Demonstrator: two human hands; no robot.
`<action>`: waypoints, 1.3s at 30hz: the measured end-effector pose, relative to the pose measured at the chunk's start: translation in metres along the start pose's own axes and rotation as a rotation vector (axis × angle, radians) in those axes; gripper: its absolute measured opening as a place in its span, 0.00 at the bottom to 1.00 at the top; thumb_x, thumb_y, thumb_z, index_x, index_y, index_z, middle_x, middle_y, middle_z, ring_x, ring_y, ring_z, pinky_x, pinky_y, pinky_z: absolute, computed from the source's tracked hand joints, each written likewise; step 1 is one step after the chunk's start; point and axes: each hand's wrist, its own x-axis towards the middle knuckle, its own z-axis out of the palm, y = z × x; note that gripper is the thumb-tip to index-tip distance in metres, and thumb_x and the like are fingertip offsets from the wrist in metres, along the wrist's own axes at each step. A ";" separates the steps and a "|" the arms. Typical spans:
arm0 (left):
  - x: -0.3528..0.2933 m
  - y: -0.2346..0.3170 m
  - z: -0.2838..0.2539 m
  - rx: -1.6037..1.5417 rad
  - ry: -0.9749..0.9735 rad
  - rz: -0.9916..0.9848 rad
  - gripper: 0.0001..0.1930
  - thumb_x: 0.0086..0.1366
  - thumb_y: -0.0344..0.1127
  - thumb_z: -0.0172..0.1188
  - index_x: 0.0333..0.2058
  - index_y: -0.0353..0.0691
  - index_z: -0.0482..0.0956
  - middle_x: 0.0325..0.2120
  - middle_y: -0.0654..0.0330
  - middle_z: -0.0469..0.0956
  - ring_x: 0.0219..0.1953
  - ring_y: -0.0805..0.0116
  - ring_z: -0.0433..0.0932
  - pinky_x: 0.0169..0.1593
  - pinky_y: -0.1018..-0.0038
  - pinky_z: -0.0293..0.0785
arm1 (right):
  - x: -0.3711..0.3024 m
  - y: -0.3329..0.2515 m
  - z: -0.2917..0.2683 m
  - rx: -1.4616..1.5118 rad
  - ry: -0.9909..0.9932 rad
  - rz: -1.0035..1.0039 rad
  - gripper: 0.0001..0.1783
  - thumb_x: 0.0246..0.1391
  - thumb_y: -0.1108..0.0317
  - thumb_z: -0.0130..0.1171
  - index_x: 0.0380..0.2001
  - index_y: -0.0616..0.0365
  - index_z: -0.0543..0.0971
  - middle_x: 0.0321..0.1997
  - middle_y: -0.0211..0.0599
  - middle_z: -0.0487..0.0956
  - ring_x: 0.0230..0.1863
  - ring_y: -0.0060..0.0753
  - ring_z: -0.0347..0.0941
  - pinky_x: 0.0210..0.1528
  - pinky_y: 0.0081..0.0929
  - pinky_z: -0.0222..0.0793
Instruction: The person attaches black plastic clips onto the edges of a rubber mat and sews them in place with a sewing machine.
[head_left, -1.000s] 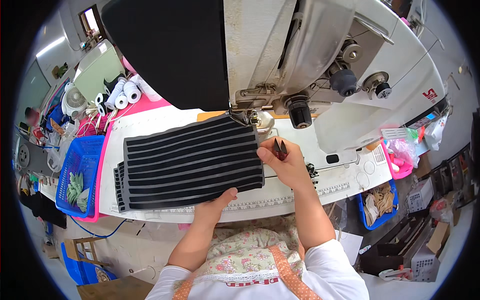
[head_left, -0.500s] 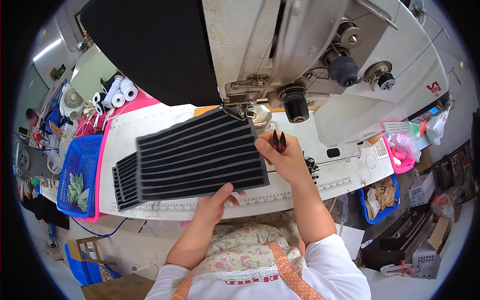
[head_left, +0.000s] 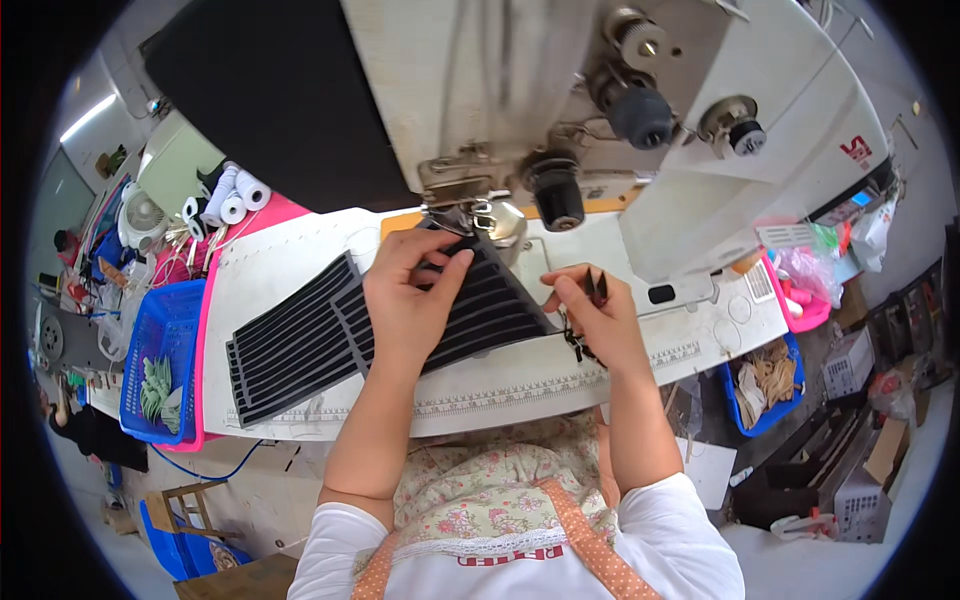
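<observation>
A black panel with grey stripes [head_left: 490, 300] lies under the sewing machine's presser foot [head_left: 452, 215], tilted on the white table. Over its far part, close to the foot, is my left hand [head_left: 408, 295], thumb and forefinger pinched; whatever is between them is too small to make out. To the panel's right, my right hand [head_left: 605, 318] is closed around thread snips [head_left: 597, 287], their dark blades pointing up past the fingers. Small black pieces [head_left: 577, 343] lie beside this hand's fingertips. Another striped panel [head_left: 290, 345] rests at the left, partly under the first.
The white machine head [head_left: 760, 200] overhangs the table. A printed ruler [head_left: 500, 402] follows the near edge. A blue basket [head_left: 165, 300] stands at the left, with white thread cones [head_left: 233, 208] behind it. Another blue basket [head_left: 795, 385] of tan strips is at the right.
The panel, held up by both hands before, now lies on the table under the foot. My left hand has moved up to the foot; my right hand has drawn away from the panel, rightward.
</observation>
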 end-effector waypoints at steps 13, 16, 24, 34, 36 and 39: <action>0.013 -0.011 0.004 -0.245 -0.106 -0.224 0.07 0.47 0.21 0.61 0.26 0.37 0.73 0.23 0.66 0.72 0.25 0.81 0.64 0.28 0.88 0.64 | 0.004 0.041 -0.052 -0.875 0.000 0.026 0.07 0.41 0.71 0.58 0.27 0.57 0.79 0.22 0.31 0.74 0.21 0.25 0.65 0.27 0.18 0.61; 0.015 -0.014 0.005 -0.325 -0.119 -0.270 0.07 0.47 0.21 0.61 0.26 0.37 0.72 0.23 0.65 0.72 0.25 0.82 0.64 0.28 0.88 0.64 | 0.006 0.047 -0.044 -1.111 -0.068 0.035 0.06 0.38 0.72 0.58 0.25 0.55 0.79 0.25 0.32 0.73 0.24 0.30 0.67 0.28 0.23 0.63; 0.013 -0.016 0.005 -0.399 -0.084 -0.292 0.07 0.48 0.21 0.60 0.26 0.37 0.72 0.23 0.65 0.72 0.25 0.81 0.63 0.28 0.89 0.63 | 0.013 0.051 -0.040 -1.213 -0.132 0.082 0.03 0.38 0.72 0.58 0.21 0.54 0.78 0.26 0.32 0.71 0.26 0.35 0.68 0.29 0.27 0.63; -0.001 -0.028 0.009 -0.402 -0.061 -0.262 0.09 0.49 0.20 0.59 0.30 0.36 0.71 0.27 0.62 0.72 0.27 0.79 0.65 0.32 0.87 0.65 | 0.006 0.038 -0.050 -0.867 -0.068 -0.033 0.02 0.38 0.75 0.57 0.21 0.58 0.76 0.22 0.29 0.70 0.20 0.24 0.62 0.24 0.18 0.59; -0.006 -0.031 0.010 -0.557 -0.029 -0.274 0.10 0.50 0.20 0.59 0.31 0.36 0.71 0.30 0.61 0.72 0.28 0.79 0.66 0.32 0.87 0.65 | 0.004 0.031 -0.050 -0.695 -0.031 -0.070 0.02 0.38 0.77 0.56 0.21 0.59 0.75 0.21 0.28 0.70 0.19 0.20 0.60 0.23 0.15 0.56; -0.009 -0.028 0.012 -0.654 0.028 -0.274 0.10 0.50 0.20 0.58 0.32 0.35 0.71 0.32 0.60 0.71 0.29 0.78 0.66 0.33 0.86 0.66 | 0.002 0.017 -0.047 -0.523 -0.028 -0.088 0.03 0.38 0.78 0.56 0.21 0.59 0.74 0.20 0.26 0.70 0.18 0.16 0.57 0.22 0.13 0.54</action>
